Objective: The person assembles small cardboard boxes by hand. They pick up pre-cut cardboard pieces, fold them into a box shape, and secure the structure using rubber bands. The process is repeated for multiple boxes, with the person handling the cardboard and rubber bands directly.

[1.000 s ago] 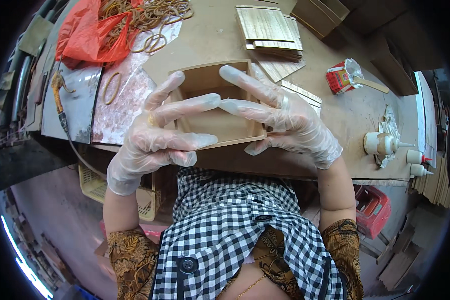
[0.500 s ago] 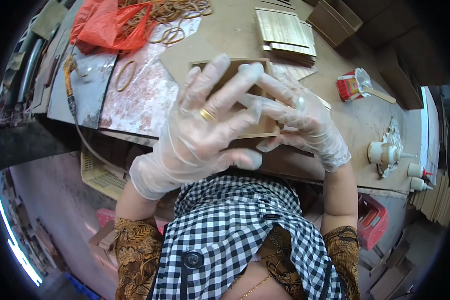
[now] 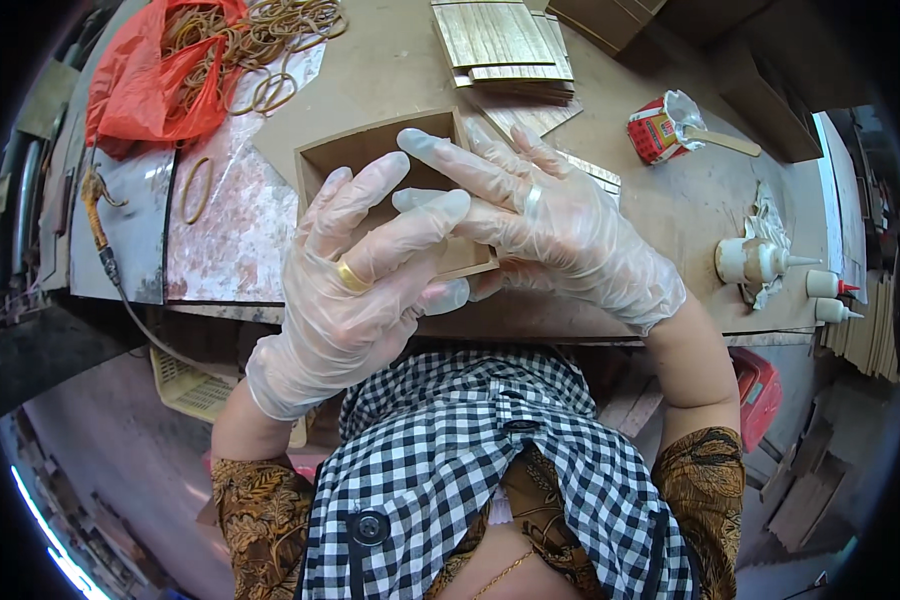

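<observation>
An open-topped brown box point(image 3: 348, 150) of thin board rests near the table's front edge, its inside partly hidden by my hands. Both hands wear translucent gloves. Over the box's near left part is my left hand point(image 3: 365, 265), its fingers stretched out and apart, a gold ring showing. My right hand point(image 3: 555, 220) reaches across the box's right wall with fingers extended, its thumb by the near right corner. The fingertips of the two hands overlap in view above the box. Whether they touch each other or the box walls, I cannot tell.
Wood-grained panels point(image 3: 495, 40) are stacked beyond the box. A red tub point(image 3: 660, 128) with a flat stick and white glue bottles point(image 3: 752, 261) stand to the right. At left lie a red bag point(image 3: 160, 100) with rubber bands point(image 3: 270, 40) and a corded tool point(image 3: 98, 215).
The box and tabletop things sit further left in view. My right hand has come further over the box, its fingers crossing toward my left hand, which stays spread.
</observation>
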The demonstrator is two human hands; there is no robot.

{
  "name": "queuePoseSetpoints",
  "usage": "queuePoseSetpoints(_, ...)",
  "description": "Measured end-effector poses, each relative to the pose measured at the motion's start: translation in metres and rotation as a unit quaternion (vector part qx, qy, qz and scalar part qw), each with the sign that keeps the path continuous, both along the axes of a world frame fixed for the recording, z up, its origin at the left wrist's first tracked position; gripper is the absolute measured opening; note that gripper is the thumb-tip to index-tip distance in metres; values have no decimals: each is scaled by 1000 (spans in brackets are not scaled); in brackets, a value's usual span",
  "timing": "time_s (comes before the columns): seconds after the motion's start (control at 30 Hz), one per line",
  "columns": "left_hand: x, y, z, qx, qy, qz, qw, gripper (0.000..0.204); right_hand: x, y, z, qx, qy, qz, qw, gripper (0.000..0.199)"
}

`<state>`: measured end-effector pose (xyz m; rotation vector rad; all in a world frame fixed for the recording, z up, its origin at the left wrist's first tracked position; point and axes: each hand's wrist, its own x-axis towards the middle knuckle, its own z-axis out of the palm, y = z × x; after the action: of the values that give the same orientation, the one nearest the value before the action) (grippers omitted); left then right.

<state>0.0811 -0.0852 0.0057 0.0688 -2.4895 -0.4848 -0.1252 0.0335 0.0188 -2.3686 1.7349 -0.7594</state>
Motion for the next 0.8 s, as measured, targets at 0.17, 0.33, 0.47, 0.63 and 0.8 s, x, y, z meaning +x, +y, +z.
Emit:
queuePoseSetpoints(0.17,1,-3,0,-33,14,-9,999,20,3,2,8,-4,79,-20,997,70)
queuePoseSetpoints(0.33,3,-1,3,-47,16,0,999,19,2,4,6,-10,159,-19,987,81)
queuePoseSetpoints(0.47,6,0,2,-28,8,15,999,17,7,6,6,2,184,-33,982,85)
queuePoseSetpoints(0.63,8,1,3,-20,4,25,999,15,10,8,5,2,183,-41,982,89)
queuePoseSetpoints(0.8,10,-3,4,-4,-10,20,1000,18,11,6,11,-3,131,-28,991,65)
